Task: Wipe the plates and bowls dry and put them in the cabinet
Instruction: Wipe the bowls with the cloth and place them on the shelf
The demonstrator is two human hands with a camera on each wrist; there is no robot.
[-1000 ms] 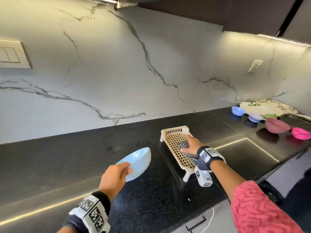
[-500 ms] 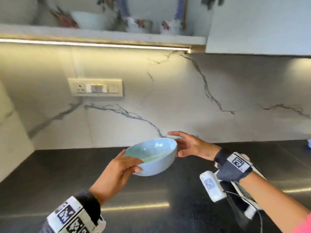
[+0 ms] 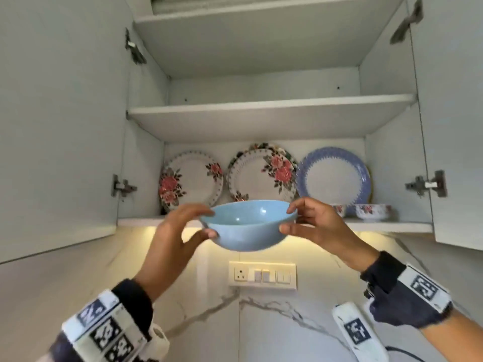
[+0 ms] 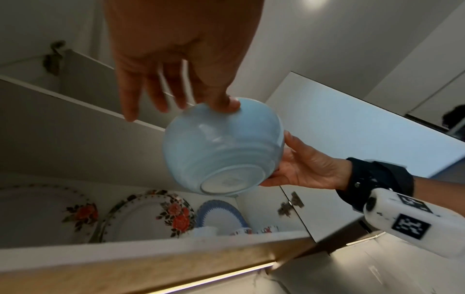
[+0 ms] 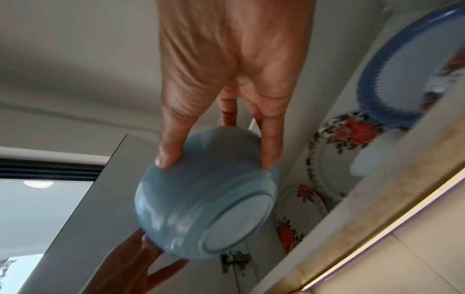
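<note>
At the centre of the head view a light blue bowl [image 3: 248,224] is held upright in the air between two hands, just in front of the bottom shelf [image 3: 386,227] of an open wall cabinet [image 3: 266,113]. The left hand [image 3: 177,231] grips its left edge, thumb under the rim and fingers curled over the top. The right hand [image 3: 316,226] pinches the right edge, thumb below and fingers above the rim. In the left wrist view the bowl's underside [image 4: 224,147] faces the camera, mid-frame. Behind the bowl, three plates lean upright against the cabinet's back: two floral plates [image 3: 190,178] left and centre, and a blue-rimmed plate [image 3: 337,175] to the right. Small floral bowls [image 3: 372,211] sit on the shelf at right of the frame. A switch panel [image 3: 262,275] is on the marble wall in the lower centre
</note>
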